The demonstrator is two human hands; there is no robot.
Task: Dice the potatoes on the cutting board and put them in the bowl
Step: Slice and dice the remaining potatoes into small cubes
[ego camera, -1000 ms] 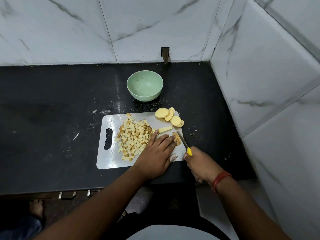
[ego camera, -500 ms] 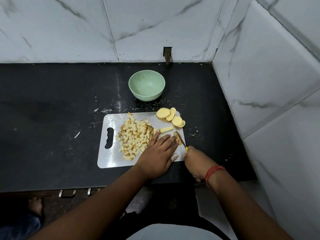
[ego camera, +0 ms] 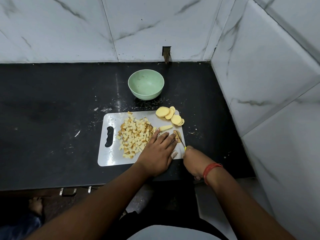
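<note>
- The left hand (ego camera: 158,152) is lying flat, fingers straight, pressing a potato piece (ego camera: 178,134) onto the cutting board (ego camera: 110,155), near its right edge.
- The right hand (ego camera: 192,162) is gripping a knife (ego camera: 181,141), blade pointing away from the person.
- A potato strip (ego camera: 165,127) is lying crosswise above the fingers.
- The bowl (ego camera: 146,86) is sitting beyond the board.

The cutting board (ego camera: 110,153) lies on the counter (ego camera: 52,135). The bowl (ego camera: 146,86) stands behind it. The potato cubes (ego camera: 135,135) lie in the middle of the board, the slices (ego camera: 170,116) at its far right corner.
</note>
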